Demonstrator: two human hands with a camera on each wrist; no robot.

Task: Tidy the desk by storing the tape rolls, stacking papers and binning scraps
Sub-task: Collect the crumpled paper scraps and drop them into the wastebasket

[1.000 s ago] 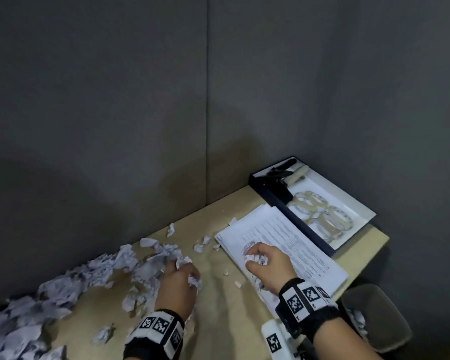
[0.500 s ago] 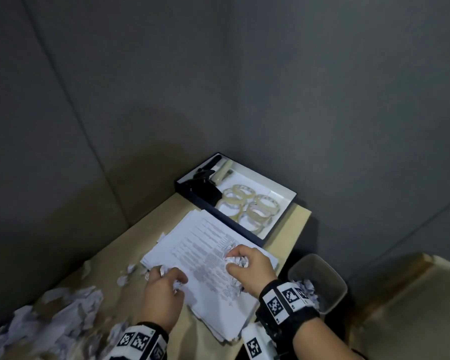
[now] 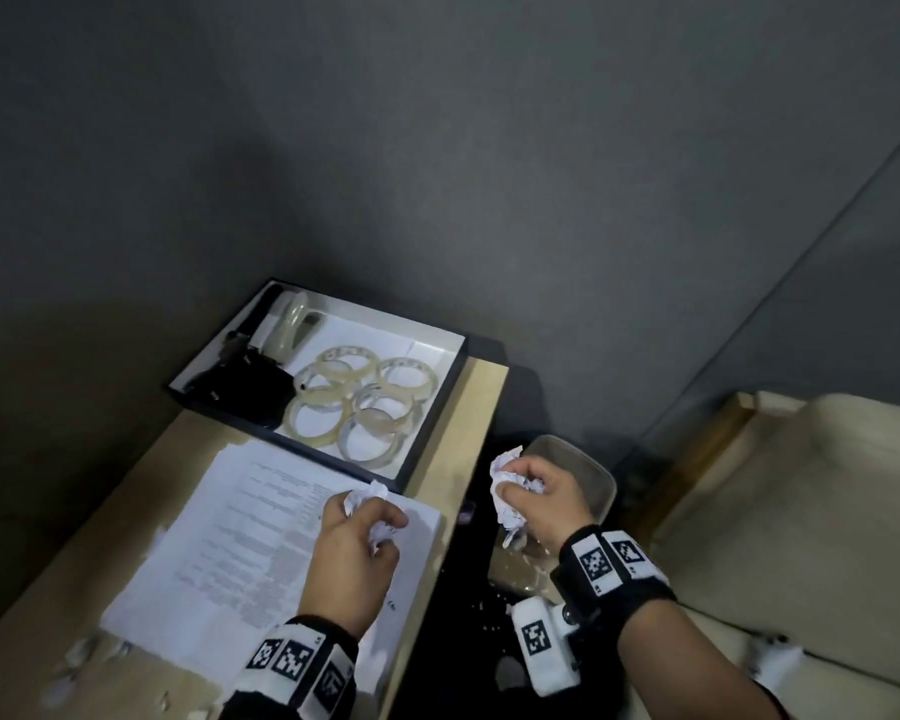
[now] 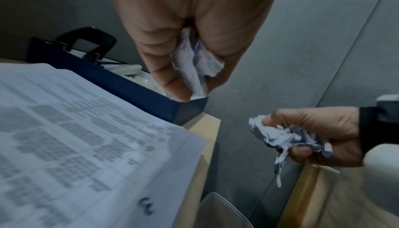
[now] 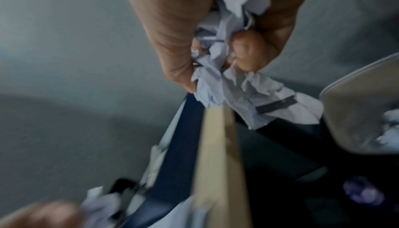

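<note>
Scraps (image 3: 510, 491) are bunched in the right hand (image 3: 546, 504) over the bin (image 3: 601, 472), lower right; the left hand (image 3: 352, 558) clutches more scraps (image 3: 367, 498) above the papers (image 3: 240, 537).

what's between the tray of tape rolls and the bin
In the head view, only a bare strip of the tan wooden desk separates the dark-walled tray from the grey bin.

Both hands (image 4: 194, 32) gripping paper scraps (image 4: 198, 68).
</note>
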